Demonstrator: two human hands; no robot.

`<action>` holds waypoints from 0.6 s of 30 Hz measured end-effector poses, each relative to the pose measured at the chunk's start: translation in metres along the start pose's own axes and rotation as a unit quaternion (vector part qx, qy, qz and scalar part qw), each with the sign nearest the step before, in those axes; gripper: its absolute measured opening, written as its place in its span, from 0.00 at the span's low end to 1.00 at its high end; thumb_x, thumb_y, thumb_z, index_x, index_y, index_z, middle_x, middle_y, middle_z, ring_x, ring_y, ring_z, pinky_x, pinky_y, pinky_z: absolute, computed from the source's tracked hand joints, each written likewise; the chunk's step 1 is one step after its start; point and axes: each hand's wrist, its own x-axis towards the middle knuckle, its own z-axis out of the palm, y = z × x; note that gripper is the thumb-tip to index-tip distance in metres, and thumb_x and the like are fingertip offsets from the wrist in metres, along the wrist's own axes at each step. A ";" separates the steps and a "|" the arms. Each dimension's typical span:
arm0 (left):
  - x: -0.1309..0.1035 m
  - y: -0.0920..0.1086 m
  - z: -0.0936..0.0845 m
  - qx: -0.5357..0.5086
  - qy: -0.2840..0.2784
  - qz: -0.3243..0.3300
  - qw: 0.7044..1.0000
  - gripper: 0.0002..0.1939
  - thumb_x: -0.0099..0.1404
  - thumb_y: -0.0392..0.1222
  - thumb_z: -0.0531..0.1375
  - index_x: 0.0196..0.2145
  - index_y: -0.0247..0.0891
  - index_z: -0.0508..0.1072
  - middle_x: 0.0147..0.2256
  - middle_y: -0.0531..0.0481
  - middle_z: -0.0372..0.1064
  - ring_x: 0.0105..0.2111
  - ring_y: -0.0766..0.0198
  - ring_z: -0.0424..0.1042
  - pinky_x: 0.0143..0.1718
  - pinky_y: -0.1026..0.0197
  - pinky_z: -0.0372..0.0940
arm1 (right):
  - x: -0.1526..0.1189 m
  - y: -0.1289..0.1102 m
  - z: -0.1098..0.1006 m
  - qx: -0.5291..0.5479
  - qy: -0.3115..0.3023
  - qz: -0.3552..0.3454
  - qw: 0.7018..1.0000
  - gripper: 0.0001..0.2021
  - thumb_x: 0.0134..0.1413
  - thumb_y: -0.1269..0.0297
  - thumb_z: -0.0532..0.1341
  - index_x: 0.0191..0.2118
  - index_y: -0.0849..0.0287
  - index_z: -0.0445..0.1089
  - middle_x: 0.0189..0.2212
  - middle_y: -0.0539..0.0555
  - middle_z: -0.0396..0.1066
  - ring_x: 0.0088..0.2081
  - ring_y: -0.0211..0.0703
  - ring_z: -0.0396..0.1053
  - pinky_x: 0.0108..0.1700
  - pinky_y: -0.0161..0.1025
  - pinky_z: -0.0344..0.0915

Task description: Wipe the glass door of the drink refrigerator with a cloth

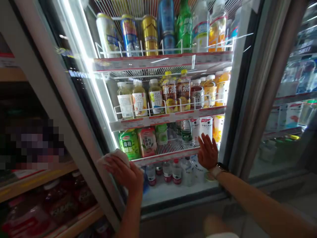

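A brightly lit drinks fridge (230,54) fills the middle of a dim shop, with wooden shelves (37,178) of goods at 8 o'clock and more chilled drinks behind glass at 3 o'clock. Inside the fridge, cans (150,35) stand at 12 o'clock, a green bottle (184,26) at 1 o'clock and tea bottles (170,92) around the centre. A green pack (129,144) is at 8 o'clock, next to a red pack (148,142) at 7. Small bottles (167,172) stand low, at 6 o'clock.

At 8 o'clock, the left hand (125,172) holds a pale cloth (121,155), fingers laid over it; how tightly they grip is unclear. At 4 o'clock, the right hand (208,152) is empty, raised flat with fingers slightly spread, at the fridge front; whether it touches glass cannot be told. A dark watch (222,167) circles that wrist.
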 end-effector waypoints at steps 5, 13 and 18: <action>-0.016 0.059 0.028 -0.007 -0.011 0.049 0.999 0.37 0.70 0.40 0.50 0.70 0.36 0.36 0.71 0.37 0.32 0.70 0.42 0.28 0.67 0.31 0.38 | 0.001 -0.001 0.000 -0.004 -0.003 0.001 1.000 0.34 0.61 0.68 0.50 0.71 0.58 0.42 0.68 0.59 0.53 0.68 0.52 0.52 0.68 0.55 0.50; -0.095 0.130 0.067 -0.048 -0.119 0.261 0.957 0.33 0.68 0.36 0.52 0.68 0.45 0.51 0.66 0.46 0.54 0.69 0.58 0.42 0.70 0.49 0.38 | 0.001 0.001 0.003 -0.002 -0.004 0.004 1.000 0.33 0.61 0.68 0.49 0.71 0.59 0.42 0.65 0.59 0.59 0.67 0.50 0.54 0.68 0.53 0.49; -0.102 0.133 0.066 -0.031 -0.122 0.334 0.934 0.27 0.69 0.38 0.50 0.65 0.49 0.58 0.62 0.51 0.61 0.68 0.63 0.49 0.69 0.52 0.27 | 0.002 0.002 0.001 -0.002 0.002 0.001 1.000 0.34 0.61 0.69 0.49 0.71 0.59 0.43 0.65 0.59 0.59 0.67 0.50 0.55 0.68 0.53 0.49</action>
